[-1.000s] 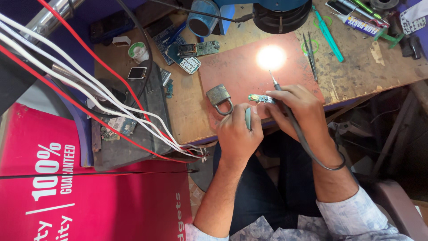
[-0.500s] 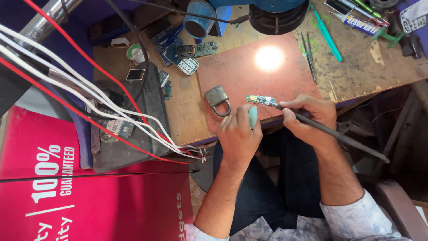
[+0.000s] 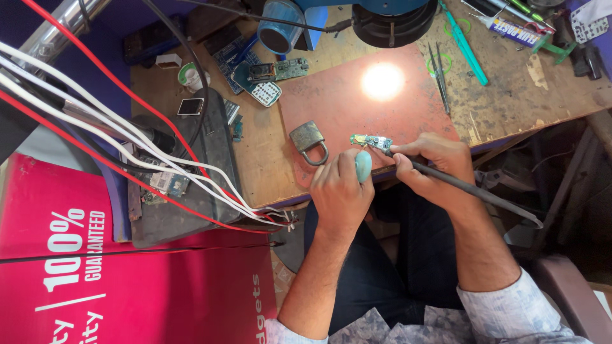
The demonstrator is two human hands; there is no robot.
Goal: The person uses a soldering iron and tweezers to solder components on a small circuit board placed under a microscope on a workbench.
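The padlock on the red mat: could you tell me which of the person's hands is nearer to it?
Left. The left hand, gripping a pale teal handle, sits just below and right of the padlock. The right hand, holding a dark iron, lies farther right, beyond the small circuit board.

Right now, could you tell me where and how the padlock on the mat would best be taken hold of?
Probably by the padlock body, the flat squarish block lying on the mat. Pinch its two side edges, coming from above and from the left, since the left hand sits close on its right. The shackle loop points toward the bench edge; it is thin and would likely let the body swing.
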